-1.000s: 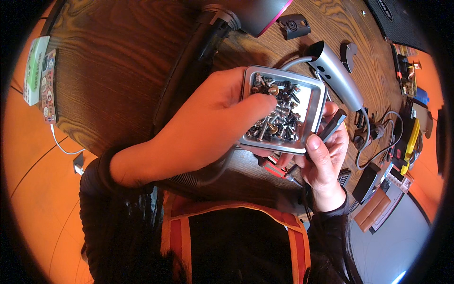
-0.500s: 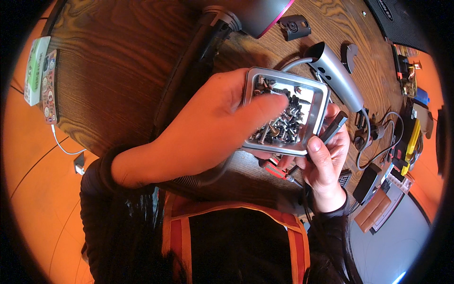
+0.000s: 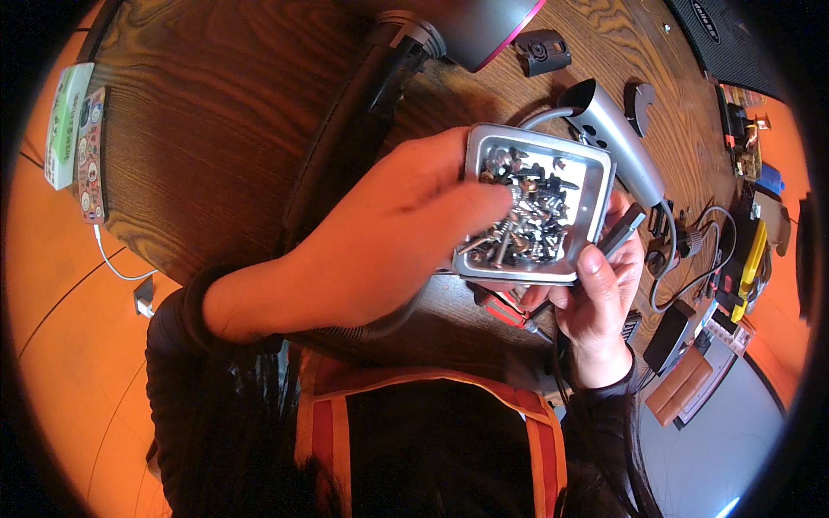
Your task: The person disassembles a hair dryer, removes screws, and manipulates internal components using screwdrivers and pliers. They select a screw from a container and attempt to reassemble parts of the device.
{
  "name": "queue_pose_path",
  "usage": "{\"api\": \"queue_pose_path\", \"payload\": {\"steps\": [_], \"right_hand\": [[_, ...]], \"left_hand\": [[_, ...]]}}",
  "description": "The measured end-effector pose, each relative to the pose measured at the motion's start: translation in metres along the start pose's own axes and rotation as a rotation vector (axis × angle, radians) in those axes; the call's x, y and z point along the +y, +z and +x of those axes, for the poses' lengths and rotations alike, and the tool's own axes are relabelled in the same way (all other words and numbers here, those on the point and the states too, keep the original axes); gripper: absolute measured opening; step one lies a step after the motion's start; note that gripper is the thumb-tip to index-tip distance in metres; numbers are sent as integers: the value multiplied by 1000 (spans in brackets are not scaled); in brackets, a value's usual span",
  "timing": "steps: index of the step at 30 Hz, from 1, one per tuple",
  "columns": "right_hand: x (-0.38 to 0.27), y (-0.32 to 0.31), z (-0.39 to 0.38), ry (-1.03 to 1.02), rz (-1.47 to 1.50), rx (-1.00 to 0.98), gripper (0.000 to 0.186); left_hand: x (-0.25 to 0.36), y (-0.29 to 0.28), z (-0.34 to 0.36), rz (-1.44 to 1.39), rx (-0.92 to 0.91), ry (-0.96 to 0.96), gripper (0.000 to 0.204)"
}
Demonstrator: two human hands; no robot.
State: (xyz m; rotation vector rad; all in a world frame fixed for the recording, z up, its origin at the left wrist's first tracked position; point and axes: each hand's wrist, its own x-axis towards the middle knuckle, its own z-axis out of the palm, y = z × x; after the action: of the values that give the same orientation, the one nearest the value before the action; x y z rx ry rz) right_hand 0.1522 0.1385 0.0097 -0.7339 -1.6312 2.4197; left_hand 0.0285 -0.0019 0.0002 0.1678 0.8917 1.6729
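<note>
A square metal tin [image 3: 598,194] is held up over the table, tilted toward me. Inside it lies a pile of small screws [image 3: 540,220], dark and silvery. My left hand [image 3: 371,229] grips the tin's left side, its thumb reaching over the rim onto the screws and its other fingers mostly hidden behind. At the lower right corner, the thumb of my right hand [image 3: 604,302] presses on the rim. That same hand also holds a dark faceted rod [image 3: 623,230], which sticks out up and to the right. Below the tin, a red and black tool [image 3: 503,309] is partly covered.
A grey hair dryer [image 3: 479,30] with a dark handle lies beyond the tin. Right of it are a silver tubular shell [image 3: 623,142] with a cable, a black cover [image 3: 544,53] and a curved black piece [image 3: 638,108]. A power strip [image 3: 91,160] sits at the left edge.
The tin has shifted slightly right and down in my hands. My left thumb has moved a little left and down over the screws. The rod has moved slightly right.
</note>
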Motion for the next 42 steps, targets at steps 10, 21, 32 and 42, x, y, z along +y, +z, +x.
{"api": "queue_pose_path", "payload": {"steps": [10,21,32,42], "right_hand": [[-1,-5,0,21,-56,23,61],[-1,-10,1,43,-86,-16,58],[-4,-4,2,22,-11,-46,53],[-4,-4,1,55,-56,-16,62]], "left_hand": [[5,-1,-2,-20,-71,-36,36],[4,2,1,-62,-39,-27,34],[6,3,-2,223,-95,11,48],[12,1,0,244,-71,-45,49]]}}
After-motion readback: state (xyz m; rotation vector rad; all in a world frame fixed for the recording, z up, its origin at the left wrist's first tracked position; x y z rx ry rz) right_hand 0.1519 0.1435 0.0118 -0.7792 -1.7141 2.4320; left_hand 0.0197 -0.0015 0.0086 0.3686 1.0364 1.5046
